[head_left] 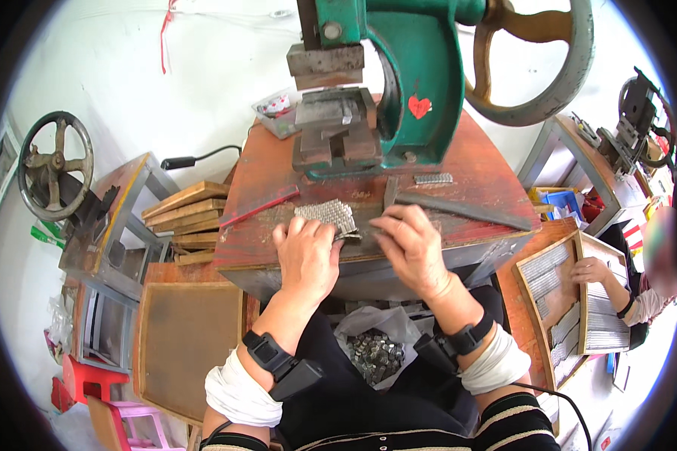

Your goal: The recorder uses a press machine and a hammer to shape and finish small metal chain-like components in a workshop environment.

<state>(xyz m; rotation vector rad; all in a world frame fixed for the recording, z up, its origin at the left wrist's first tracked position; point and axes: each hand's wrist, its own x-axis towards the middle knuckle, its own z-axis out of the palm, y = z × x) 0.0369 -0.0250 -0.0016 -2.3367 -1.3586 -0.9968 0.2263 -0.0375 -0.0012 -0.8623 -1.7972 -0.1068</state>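
Black-clad lap (368,413): below the worn reddish-brown wooden table (493,180), with a white plastic bag (356,322) between the knees, bearing many small dark metal pieces (376,357).
Black wrist straps (274,355): fastened round both forearms, with bunched white cloth cuffs (241,395) just behind, toward the elbows.
Left hand (308,258): at the table's front edge, with curled fingers against the near side of a ribbed grey metal slab (329,215); impossible to tell whether clamped on it or merely resting.
Right hand (410,252): just right of the slab, with bent fingers, thumb and forefinger tips near each other; impossible to tell whether pinching anything.
Slab: lying near the table's front edge, patterned in rows, partly hidden by the left hand.
Tabletop: set with a flat red bar (259,208) to the left, a dark grey hammer-shaped tool (466,210) to the right and a short ribbed metal strip (433,179) beyond.
Left of the table: a shallow brown wooden tray (192,346).
Right of the table: wooden trays (581,297) of grey metal strips (604,312), under a co-worker's hand (590,270).
Green cast-metal press (425,64): standing on the table's far part, beside a clear plastic box (277,124).
Far left: stacked wooden boards (188,207) and a dark handwheel (55,161).
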